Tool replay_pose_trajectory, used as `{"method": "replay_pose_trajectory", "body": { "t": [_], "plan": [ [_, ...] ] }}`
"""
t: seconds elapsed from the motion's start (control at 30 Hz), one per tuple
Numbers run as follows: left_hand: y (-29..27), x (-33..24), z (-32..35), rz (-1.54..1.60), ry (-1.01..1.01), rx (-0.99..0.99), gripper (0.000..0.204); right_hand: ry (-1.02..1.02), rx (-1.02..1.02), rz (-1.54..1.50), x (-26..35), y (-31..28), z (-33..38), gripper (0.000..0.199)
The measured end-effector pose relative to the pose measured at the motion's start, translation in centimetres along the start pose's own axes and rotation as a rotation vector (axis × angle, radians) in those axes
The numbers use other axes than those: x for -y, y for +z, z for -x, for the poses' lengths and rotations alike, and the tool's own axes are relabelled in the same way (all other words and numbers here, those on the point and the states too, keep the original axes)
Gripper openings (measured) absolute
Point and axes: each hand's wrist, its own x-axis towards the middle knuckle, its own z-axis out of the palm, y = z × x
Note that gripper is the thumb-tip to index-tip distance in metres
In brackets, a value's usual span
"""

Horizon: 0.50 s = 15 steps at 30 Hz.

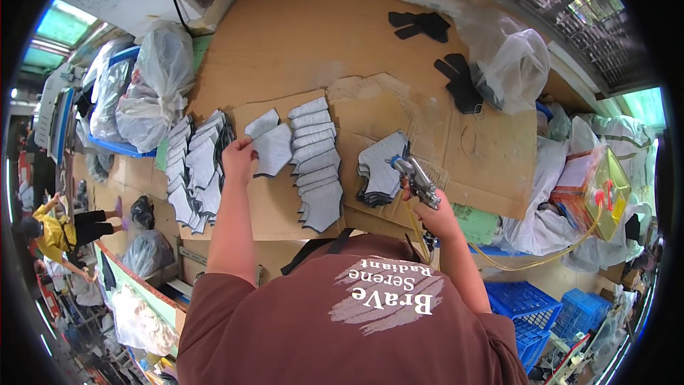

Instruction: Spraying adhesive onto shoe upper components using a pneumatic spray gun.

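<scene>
Between thumb and fingers, my left hand [240, 158] pinches the edge of a light grey fabric piece [273, 151] with a dark border. Another grey piece [262, 123] lies just beyond it, partly covered. My right hand [437, 212] is wrapped round a metal spray gun [419, 182], whose nozzle end points at a stack of grey fabric pieces [380, 165]. Between my hands runs a column of overlapping grey pieces [317, 171]. Further overlapping rows [203, 164] lie left of my left hand.
Cardboard [306, 36] covers the table. Black cut pieces [459, 84] and a clear plastic bag [514, 64] lie at the far right. A yellow hose [531, 265] runs from a yellow container [614, 196]. A blue bin with bags [122, 146] stands left; blue crates [524, 306] stand lower right. Another person [60, 235] is far left.
</scene>
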Motion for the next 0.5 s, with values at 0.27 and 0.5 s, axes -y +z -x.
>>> {"method": "replay_pose_trajectory", "body": {
  "t": [0.27,0.5],
  "plan": [
    [5.6,-1.5,4.0,-0.653,0.726,-0.011,0.018,-0.004,0.083,-0.013,0.1,0.9,-0.4,0.02],
    [15.5,-1.7,10.7,-0.298,0.53,0.545,0.026,-0.022,0.076,-0.021,-0.3,1.7,-0.9,0.02]
  ]
}}
